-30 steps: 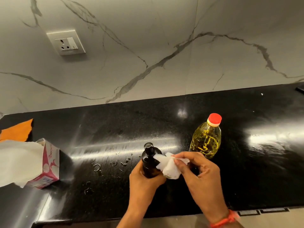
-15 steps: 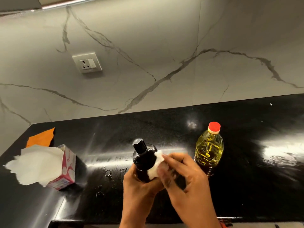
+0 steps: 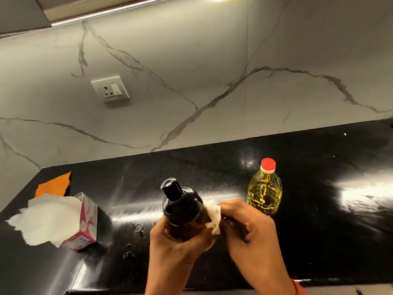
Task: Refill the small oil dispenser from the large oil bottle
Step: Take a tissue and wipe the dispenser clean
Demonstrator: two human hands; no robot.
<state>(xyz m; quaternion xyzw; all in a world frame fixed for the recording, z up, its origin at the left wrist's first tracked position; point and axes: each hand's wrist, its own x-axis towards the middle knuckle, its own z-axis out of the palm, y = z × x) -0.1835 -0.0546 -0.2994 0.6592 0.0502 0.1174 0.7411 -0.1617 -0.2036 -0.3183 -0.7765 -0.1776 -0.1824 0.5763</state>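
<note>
My left hand (image 3: pixel 176 250) grips the small oil dispenser (image 3: pixel 181 207), a dark bottle with a black cap, lifted and tilted above the black counter (image 3: pixel 319 241). My right hand (image 3: pixel 251 231) presses a crumpled white tissue (image 3: pixel 214 216) against the dispenser's right side. The large oil bottle (image 3: pixel 264 190), clear plastic with yellow oil and a red cap on, stands upright on the counter just behind my right hand, untouched.
A pink and white tissue box (image 3: pixel 85 226) with a sheet pulled out lies at the left. An orange cloth (image 3: pixel 54 185) sits in the far left corner. Small drops (image 3: pixel 138 227) spot the counter left of my hands. A wall socket (image 3: pixel 110 89) is on the marble backsplash.
The dispenser has been lifted higher and tilted toward me. My right hand has slid the tissue from its shoulder down along its right side. The view has tipped upward.
</note>
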